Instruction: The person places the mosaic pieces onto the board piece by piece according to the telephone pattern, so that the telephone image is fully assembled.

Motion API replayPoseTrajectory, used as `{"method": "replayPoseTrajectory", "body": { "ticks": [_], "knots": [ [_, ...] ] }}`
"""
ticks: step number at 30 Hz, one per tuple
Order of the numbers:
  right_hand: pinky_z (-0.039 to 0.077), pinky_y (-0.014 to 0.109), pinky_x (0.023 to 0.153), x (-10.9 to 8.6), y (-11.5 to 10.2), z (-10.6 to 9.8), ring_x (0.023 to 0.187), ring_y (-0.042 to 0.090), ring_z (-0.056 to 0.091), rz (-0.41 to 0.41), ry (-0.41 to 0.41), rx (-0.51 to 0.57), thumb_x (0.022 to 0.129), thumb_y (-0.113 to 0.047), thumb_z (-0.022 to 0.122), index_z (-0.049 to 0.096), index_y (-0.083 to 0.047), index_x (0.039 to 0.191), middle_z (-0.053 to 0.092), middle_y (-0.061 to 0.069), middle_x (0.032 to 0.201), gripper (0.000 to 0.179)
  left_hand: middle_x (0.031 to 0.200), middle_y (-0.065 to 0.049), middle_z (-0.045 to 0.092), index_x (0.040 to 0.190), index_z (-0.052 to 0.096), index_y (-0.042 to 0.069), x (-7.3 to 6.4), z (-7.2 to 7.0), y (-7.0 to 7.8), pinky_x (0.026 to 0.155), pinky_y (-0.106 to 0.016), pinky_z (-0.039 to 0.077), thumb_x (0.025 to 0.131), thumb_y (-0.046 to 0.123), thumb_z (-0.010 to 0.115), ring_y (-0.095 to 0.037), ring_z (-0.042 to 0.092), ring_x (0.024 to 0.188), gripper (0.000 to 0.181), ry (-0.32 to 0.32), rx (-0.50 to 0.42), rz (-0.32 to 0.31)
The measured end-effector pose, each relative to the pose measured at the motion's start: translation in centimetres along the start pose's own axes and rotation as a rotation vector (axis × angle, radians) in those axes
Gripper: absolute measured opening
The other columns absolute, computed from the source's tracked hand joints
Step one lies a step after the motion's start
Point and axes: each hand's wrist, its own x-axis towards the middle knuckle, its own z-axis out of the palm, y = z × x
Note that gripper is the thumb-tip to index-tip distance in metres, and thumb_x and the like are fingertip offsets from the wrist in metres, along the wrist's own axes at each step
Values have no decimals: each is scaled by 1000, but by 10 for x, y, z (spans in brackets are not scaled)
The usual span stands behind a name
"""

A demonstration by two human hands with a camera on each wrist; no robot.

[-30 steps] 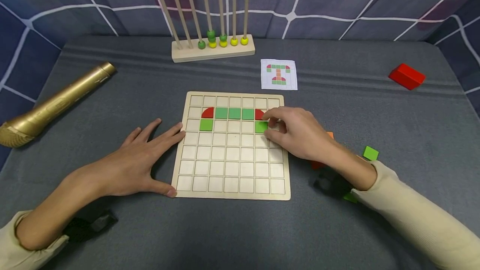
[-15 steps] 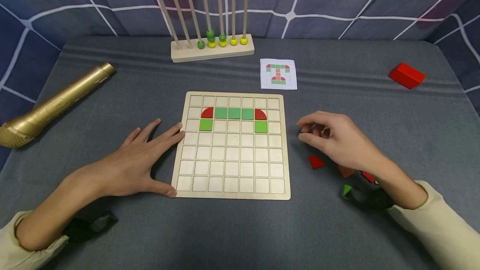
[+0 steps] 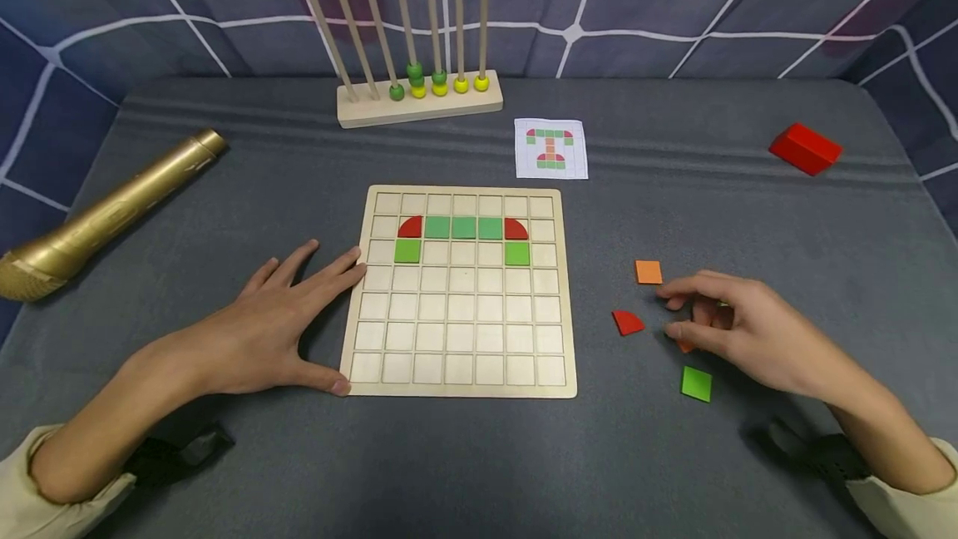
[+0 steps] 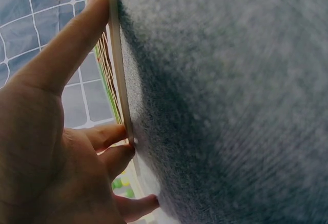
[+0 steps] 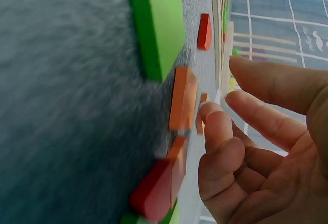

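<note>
Grid board is lying on the counter, carrying red and green tiles in its upper rows; the left hand, fingers spread apart, is touching its left edge, while right of the board the right hand is hovering, thumb and forefinger apart, beside an orange square, a red quarter-circle lying closer to the board

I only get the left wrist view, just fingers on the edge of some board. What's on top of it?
Observer: Five green squares and two red quarter-circles lie on the far half of the board.
Visitor: And where's the other hand?
Observer: The right hand is among loose pieces, right of the board.
Visitor: Any picture lying around?
Observer: Yes, beyond the board a white card shows a coloured pattern on a grid.
</note>
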Motion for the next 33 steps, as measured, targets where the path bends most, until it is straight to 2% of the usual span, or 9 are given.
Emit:
{"method": "replayPoseTrajectory", "body": {
  "ticks": [7,15,25,33],
  "knots": [
    [40,19,57,-18,9,-1,73,4,50,-57,18,-51,75,5,82,69,-16,114,56,-12,86,46,165,0,5,160,13,26,0,0,-1,104,-74,3,63,85,63,-43,-5,147,125,-4,4,-7],
    [39,17,61,-16,13,3,75,0,47,-177,16,-127,68,13,82,66,-14,115,52,-13,88,56,165,-1,6,160,13,26,0,0,0,104,-74,5,62,85,63,-44,-3,147,125,-1,11,-10],
    [36,17,59,-9,13,3,71,0,46,-162,56,-191,68,7,85,66,-13,119,52,-13,87,58,165,0,6,160,13,26,0,1,-1,104,-74,4,63,86,63,-44,-4,147,125,2,9,-5],
    [34,13,55,-4,10,4,63,-1,45,-129,68,-205,72,0,85,68,-14,113,53,-15,80,47,165,0,5,160,13,25,0,1,-1,105,-74,3,63,85,64,-44,-4,147,125,3,4,-6]
  ]
}}
